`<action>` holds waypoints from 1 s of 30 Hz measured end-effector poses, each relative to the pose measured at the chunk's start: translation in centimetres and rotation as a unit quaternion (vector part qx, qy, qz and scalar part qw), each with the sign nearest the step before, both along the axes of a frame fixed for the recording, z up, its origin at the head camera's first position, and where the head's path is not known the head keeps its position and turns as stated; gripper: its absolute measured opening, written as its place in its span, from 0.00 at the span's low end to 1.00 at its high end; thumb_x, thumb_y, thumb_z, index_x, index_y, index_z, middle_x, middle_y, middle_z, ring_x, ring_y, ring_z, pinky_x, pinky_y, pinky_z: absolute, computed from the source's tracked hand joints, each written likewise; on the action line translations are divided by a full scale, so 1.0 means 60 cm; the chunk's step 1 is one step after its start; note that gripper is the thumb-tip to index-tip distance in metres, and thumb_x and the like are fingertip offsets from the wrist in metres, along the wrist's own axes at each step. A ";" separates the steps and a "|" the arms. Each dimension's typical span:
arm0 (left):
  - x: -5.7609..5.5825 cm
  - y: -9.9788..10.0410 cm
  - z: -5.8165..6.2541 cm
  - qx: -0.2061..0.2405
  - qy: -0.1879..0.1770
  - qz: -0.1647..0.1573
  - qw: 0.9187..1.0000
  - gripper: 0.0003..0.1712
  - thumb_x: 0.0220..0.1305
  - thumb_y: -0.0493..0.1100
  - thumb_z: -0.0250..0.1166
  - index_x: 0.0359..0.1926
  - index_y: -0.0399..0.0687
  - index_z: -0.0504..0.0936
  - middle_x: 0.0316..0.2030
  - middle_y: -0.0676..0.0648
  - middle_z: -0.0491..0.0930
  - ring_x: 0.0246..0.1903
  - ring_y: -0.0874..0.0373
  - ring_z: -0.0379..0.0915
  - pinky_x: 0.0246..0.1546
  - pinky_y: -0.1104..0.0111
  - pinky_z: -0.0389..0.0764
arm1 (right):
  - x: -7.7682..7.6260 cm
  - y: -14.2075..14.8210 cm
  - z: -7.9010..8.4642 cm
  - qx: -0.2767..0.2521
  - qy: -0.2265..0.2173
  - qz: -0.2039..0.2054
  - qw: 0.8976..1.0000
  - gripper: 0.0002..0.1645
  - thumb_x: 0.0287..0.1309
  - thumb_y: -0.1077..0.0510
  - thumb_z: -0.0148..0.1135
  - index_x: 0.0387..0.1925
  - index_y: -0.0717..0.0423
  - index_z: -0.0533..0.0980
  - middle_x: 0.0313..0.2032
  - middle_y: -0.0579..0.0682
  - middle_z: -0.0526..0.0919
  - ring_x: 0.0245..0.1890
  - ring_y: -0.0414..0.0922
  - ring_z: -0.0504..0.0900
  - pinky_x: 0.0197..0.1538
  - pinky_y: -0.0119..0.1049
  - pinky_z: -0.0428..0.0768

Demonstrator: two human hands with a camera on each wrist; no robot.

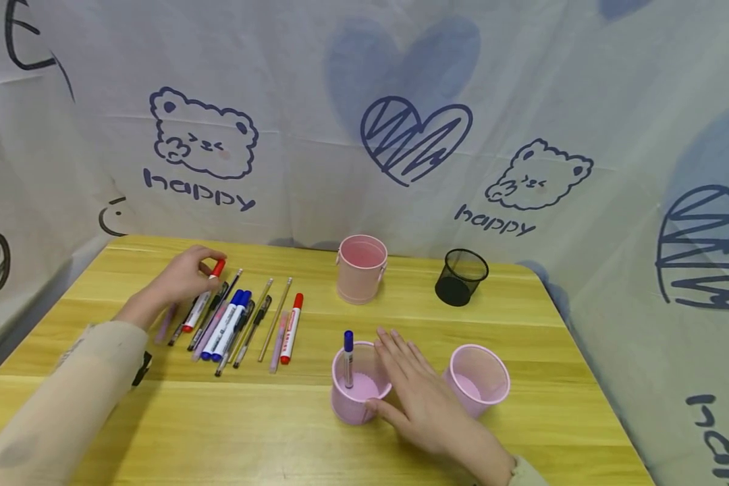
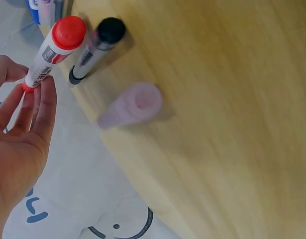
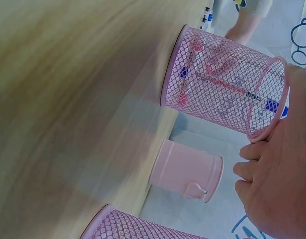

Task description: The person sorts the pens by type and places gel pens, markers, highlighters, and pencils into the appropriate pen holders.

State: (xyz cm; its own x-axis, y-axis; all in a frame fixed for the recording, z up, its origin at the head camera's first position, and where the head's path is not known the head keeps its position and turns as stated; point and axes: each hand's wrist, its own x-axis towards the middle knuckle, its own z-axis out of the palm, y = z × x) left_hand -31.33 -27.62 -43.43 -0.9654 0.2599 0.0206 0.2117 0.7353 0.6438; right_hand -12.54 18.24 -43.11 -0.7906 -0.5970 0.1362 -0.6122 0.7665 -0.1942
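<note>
Left sleeve (image 1: 67,405): nearest us, left of the pink mesh cup (image 1: 349,408).
Left hand (image 1: 185,278): thumb and fingers pinch the red-ended marker (image 2: 47,59).
Red-ended marker: well left of the cup; long axis slants away rightward, pinched end pointing away from us.
Pick-up step: in hand, we judge; the next move likely calls for carrying to the cup and turning upright.
Right hand (image 1: 422,398): on the cup's right rim, fingers straight, touching.

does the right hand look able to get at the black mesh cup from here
Likely yes: the right hand is at the rim of the pink cup holding the blue-capped marker, with seemingly bare tabletop between that hand and the black mesh cup.
</note>
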 end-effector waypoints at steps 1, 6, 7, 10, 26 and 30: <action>0.002 0.000 0.002 0.005 0.002 0.002 1.000 0.35 0.63 0.32 0.69 0.70 0.29 0.69 0.66 0.25 0.64 0.55 0.31 0.74 0.48 0.49 0.85 | 0.000 0.000 0.000 0.000 0.001 0.000 1.000 0.51 0.77 0.30 0.42 0.83 0.57 0.46 0.83 0.51 0.41 0.82 0.48 0.41 0.81 0.47 0.46; 0.007 0.000 0.010 0.023 0.010 0.015 1.000 0.35 0.66 0.33 0.67 0.72 0.33 0.68 0.69 0.28 0.63 0.59 0.32 0.72 0.49 0.48 0.85 | -0.002 0.000 -0.002 -0.004 0.009 0.004 1.000 0.50 0.77 0.30 0.43 0.83 0.57 0.46 0.83 0.52 0.42 0.82 0.49 0.42 0.81 0.47 0.47; 0.008 0.000 0.012 0.029 0.010 0.018 0.999 0.36 0.66 0.33 0.67 0.73 0.34 0.68 0.69 0.28 0.63 0.59 0.32 0.72 0.49 0.49 0.85 | -0.002 0.000 -0.003 -0.005 0.010 0.004 1.000 0.50 0.77 0.30 0.43 0.83 0.57 0.46 0.83 0.53 0.42 0.82 0.49 0.42 0.81 0.47 0.47; 0.013 0.002 0.017 0.046 0.022 0.031 0.998 0.36 0.66 0.34 0.66 0.73 0.37 0.68 0.69 0.30 0.64 0.59 0.33 0.72 0.43 0.56 0.85 | -0.002 0.000 -0.003 -0.005 0.010 0.005 1.000 0.50 0.77 0.30 0.43 0.83 0.57 0.46 0.83 0.53 0.42 0.82 0.49 0.42 0.81 0.47 0.47; 0.068 0.039 0.052 0.204 0.069 0.045 0.975 0.36 0.68 0.31 0.64 0.75 0.41 0.68 0.67 0.39 0.64 0.51 0.66 0.73 0.32 0.76 0.79 | -0.003 -0.001 -0.003 0.001 0.001 -0.001 1.000 0.50 0.77 0.30 0.44 0.83 0.55 0.45 0.83 0.50 0.40 0.82 0.47 0.40 0.81 0.47 0.47; 0.087 0.057 0.061 0.266 0.103 0.027 0.958 0.35 0.66 0.27 0.64 0.73 0.38 0.69 0.65 0.45 0.66 0.53 0.67 0.73 0.38 0.79 0.82 | -0.004 -0.001 -0.003 0.003 0.000 -0.001 1.000 0.50 0.77 0.30 0.43 0.83 0.55 0.44 0.83 0.49 0.40 0.82 0.47 0.40 0.81 0.46 0.47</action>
State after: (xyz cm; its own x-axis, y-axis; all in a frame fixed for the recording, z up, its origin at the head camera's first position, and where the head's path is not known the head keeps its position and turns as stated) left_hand -26.13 -24.18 -39.78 -0.9385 0.1101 0.3271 0.3450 0.3286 0.8792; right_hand -12.76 18.21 -43.31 -0.7918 -0.5961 0.1330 -0.6106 0.7691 -0.1888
